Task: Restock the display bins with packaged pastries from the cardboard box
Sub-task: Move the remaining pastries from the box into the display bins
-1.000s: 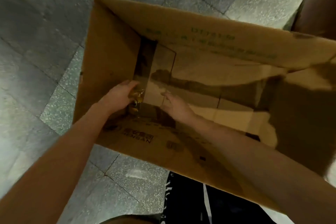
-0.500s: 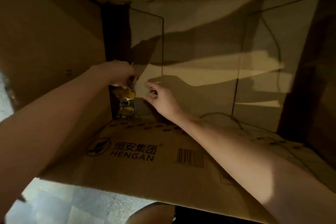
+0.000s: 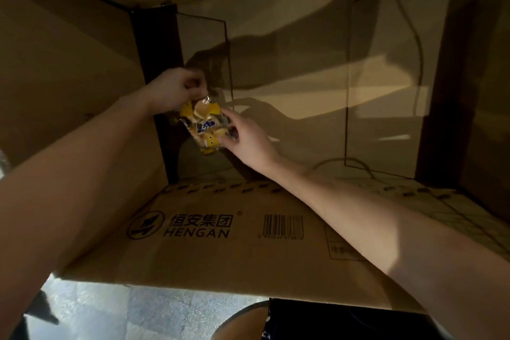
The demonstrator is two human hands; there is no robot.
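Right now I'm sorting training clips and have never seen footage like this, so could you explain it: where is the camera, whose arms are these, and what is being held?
There is no machine here. A person wears one wide-angle camera on the head, so the single picture looks forward and down along their own bare arms. Both arms reach into a large open cardboard box, printed HENGAN on its near flap. Grey tiled floor shows below that flap. The left hand pinches the top of a clear packet of pastries with yellow and blue print. The right hand grips the packet's lower right edge. The packet is near the box's dark far-left corner. The inside is dim, and no other packet shows.
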